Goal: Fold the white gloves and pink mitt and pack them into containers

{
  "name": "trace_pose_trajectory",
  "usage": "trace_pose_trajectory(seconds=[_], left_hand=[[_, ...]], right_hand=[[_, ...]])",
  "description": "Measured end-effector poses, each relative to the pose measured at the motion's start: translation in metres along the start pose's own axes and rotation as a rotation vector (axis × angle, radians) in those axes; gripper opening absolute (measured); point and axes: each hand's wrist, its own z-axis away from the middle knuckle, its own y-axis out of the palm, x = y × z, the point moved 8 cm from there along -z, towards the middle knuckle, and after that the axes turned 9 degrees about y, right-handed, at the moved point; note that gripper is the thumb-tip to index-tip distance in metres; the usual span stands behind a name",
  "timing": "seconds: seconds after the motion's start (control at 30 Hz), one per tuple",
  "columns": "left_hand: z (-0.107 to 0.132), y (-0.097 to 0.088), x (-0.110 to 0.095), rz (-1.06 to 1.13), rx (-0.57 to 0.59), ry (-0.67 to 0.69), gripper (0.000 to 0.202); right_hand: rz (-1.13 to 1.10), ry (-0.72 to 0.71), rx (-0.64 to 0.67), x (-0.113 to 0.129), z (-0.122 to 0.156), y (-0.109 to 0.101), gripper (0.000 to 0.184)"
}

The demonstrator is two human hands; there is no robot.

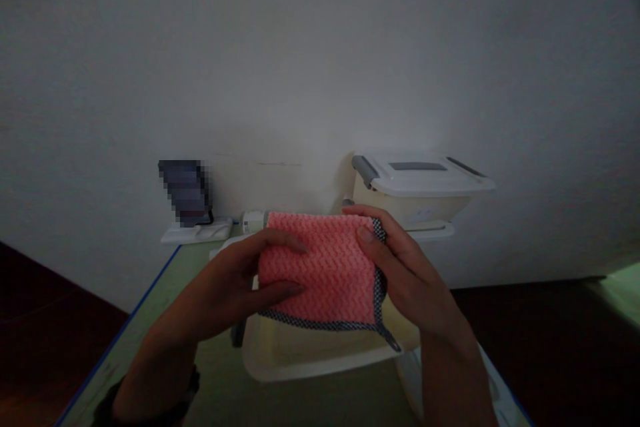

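Note:
A pink textured cleaning cloth (325, 273) with a black-and-white checked edge is stretched between my hands. Its hanging loop dangles from the lower right corner. My left hand (240, 280) grips the left side, thumb and a finger lying on the near face. On the right, my right hand (400, 267) pinches the upper right edge with the thumb in front and fingers behind. The cloth hangs over an open cream plastic bin (310, 370), hiding much of its inside.
A lidded white storage box (420, 207) with grey latches stands at the back right against the wall. At the back left, a dark-screened device (187, 193), pixelated, leans on a white stand (197, 233). Everything rests on a green tabletop (150, 320) with a blue edge.

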Motion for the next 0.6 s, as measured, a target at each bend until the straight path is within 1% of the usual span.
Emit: trace_pose_trajectory(seconds=[0.1, 0.17, 0.23, 0.3, 0.43, 0.5, 0.6], left_hand=[[0.0, -0.003, -0.001, -0.006, -0.033, -0.005, 0.034], [0.0, -0.005, -0.002, -0.005, -0.065, 0.0, 0.035], [0.0, -0.009, -0.003, -0.009, -0.11, 0.017, 0.035], [0.0, -0.011, -0.003, -0.006, -0.139, 0.02, 0.037], [0.0, -0.01, -0.001, -0.045, -0.105, 0.002, 0.053], [0.0, -0.01, -0.002, -0.124, -0.09, 0.014, 0.058], [-0.001, -0.011, -0.007, -0.272, -0.079, 0.037, 0.058]], right_hand=[[0.087, -0.108, -0.077, 0.009, 0.003, -0.005, 0.039], [0.129, -0.212, -0.044, 0.017, 0.007, -0.004, 0.04], [0.181, -0.282, 0.03, 0.023, 0.01, 0.0, 0.039], [0.259, -0.301, 0.074, 0.024, 0.012, 0.002, 0.045], [0.379, -0.257, 0.049, 0.019, 0.009, 0.003, 0.063], [0.39, -0.254, 0.025, 0.018, 0.008, 0.003, 0.064], [0.424, -0.28, -0.015, 0.018, 0.007, 0.002, 0.063]])
